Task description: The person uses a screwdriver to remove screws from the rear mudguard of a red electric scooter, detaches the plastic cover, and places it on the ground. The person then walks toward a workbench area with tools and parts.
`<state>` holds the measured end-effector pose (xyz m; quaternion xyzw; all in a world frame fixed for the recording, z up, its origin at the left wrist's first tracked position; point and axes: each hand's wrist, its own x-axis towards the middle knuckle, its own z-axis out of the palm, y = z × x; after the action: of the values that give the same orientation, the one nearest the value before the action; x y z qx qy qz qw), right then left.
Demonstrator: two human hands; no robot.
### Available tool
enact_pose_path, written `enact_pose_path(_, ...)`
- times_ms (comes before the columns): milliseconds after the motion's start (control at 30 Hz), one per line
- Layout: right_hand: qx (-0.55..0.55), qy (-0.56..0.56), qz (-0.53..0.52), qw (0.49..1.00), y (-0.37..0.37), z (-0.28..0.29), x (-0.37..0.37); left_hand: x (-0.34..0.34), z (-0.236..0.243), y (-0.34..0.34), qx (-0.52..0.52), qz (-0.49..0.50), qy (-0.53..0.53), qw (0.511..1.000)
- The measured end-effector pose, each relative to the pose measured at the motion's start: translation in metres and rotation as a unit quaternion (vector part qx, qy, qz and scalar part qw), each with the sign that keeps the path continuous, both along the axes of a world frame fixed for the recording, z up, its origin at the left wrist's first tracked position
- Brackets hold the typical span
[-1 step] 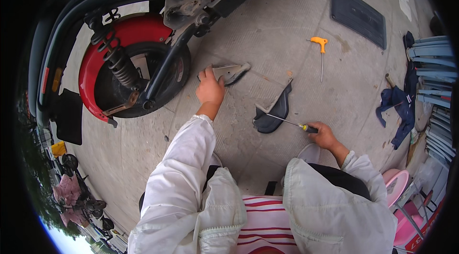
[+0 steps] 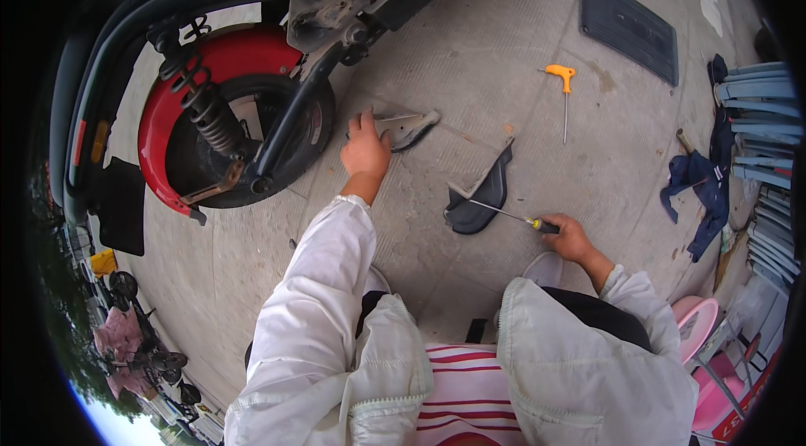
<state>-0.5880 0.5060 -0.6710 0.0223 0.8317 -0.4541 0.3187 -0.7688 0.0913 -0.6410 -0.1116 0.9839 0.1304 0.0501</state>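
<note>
My left hand point(image 2: 365, 148) reaches forward and takes the near end of a grey plastic panel point(image 2: 410, 125) lying on the concrete beside the scooter's rear wheel point(image 2: 252, 140). My right hand point(image 2: 573, 238) holds a screwdriver point(image 2: 512, 215) with a yellow and black handle. Its shaft points left, and the tip rests at a black curved panel point(image 2: 480, 194) on the ground. Both arms are in white sleeves.
A red fender point(image 2: 168, 110) and a shock absorber point(image 2: 206, 114) frame the wheel. An orange T-handle wrench point(image 2: 561, 77), a black mat point(image 2: 628, 26) and a blue cloth point(image 2: 695, 182) lie on the concrete. Stacked grey panels point(image 2: 760, 110) stand at the right. A pink stool point(image 2: 701, 324) sits near my right side.
</note>
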Motion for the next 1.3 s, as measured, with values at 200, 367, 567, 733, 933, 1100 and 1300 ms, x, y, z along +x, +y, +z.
enact_pose_path(200,-0.03,-0.027,0.0,0.999,0.014,0.0,-0.004,-0.046,-0.008,-0.038,-0.053,-0.174,-0.11,0.977)
enact_pose_path(367,-0.042,-0.05,-0.079,0.995,0.049,-0.008,0.004,-0.055,0.007,-0.04,-0.047,-0.181,-0.151,0.971)
enact_pose_path(567,0.065,0.021,-0.096,0.993,0.082,-0.02,0.017,-0.049,0.028,-0.068,0.227,-0.075,-0.191,0.952)
enact_pose_path(733,0.148,0.055,-0.069,0.985,0.075,-0.013,0.012,-0.04,0.08,-0.047,0.337,0.003,-0.23,0.913)
enact_pose_path(933,0.181,0.069,-0.079,0.978,0.06,-0.004,0.008,-0.029,0.094,-0.038,0.396,0.021,-0.225,0.89)
enact_pose_path(1100,0.216,0.123,-0.067,0.966,0.06,-0.002,0.011,-0.02,0.086,-0.034,0.453,0.039,-0.205,0.867)
enact_pose_path(1300,0.216,0.137,-0.082,0.963,0.063,-0.006,0.013,-0.015,0.075,-0.018,0.29,-0.05,-0.05,0.954)
